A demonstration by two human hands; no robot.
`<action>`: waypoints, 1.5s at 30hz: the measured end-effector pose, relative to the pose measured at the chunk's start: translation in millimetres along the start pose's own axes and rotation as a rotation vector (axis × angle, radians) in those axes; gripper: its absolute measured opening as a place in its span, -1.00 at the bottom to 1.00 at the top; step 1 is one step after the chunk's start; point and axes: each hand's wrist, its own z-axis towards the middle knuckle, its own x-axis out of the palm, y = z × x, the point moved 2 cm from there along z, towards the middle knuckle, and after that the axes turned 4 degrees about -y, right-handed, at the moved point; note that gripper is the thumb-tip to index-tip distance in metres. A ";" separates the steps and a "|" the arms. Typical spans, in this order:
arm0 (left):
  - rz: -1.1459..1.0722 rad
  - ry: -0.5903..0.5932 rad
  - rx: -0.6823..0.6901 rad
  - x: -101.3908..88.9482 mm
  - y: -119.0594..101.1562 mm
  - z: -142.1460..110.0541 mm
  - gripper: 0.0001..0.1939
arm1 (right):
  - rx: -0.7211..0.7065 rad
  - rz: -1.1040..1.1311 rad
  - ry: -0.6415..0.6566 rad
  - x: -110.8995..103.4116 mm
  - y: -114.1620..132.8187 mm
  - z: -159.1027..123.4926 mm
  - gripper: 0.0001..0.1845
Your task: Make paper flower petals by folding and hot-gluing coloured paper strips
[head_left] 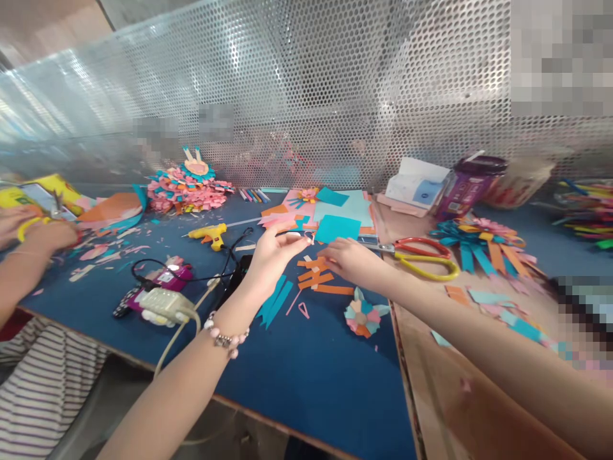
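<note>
My left hand (278, 255), a beaded bracelet on its wrist, is pinched closed on a small pale paper strip (309, 239) curled at the fingertips. Close by on the right, my right hand (352, 260) is open, its fingers bent over orange paper strips (316, 276). Just beyond the hands is a teal paper square (338, 228). Teal strips (276, 300) and a pink folded strip (303, 310) lie below them. A paper flower (364, 315) rests under my right forearm. Scissors (426, 257) with red and yellow handles lie beyond that forearm.
A yellow glue gun (209, 236) and a corded power strip (165, 305) are on the left. Another person's hands (45, 236) hold scissors at far left. A pink paper-flower pile (189, 185) stands near the perforated metal wall (306, 83). A purple container (469, 185) stands back right.
</note>
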 end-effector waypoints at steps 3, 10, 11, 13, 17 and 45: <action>0.006 -0.011 -0.002 -0.6 -0.1 0.4 -0.43 | -0.062 0.007 0.009 -2.9 2.2 8.0 -0.71; 0.030 -0.016 -0.008 0.7 -0.9 1.4 -0.47 | -0.236 0.002 0.073 -5.3 18.7 14.1 -0.81; 0.031 -0.021 -0.012 0.8 -0.7 1.3 -0.46 | -0.236 0.011 0.072 -4.0 20.0 14.0 -0.79; 0.028 -0.028 -0.016 0.8 -0.3 1.2 -0.45 | -0.215 0.038 0.062 -3.1 21.1 14.1 -0.76; -0.001 -0.034 0.001 0.2 -1.2 1.4 -0.46 | -0.108 0.118 0.017 -16.0 13.5 13.1 -0.78; 0.046 -0.053 0.042 1.2 -5.9 2.1 -0.52 | -0.402 -0.264 -0.002 -7.8 48.4 -4.7 -0.71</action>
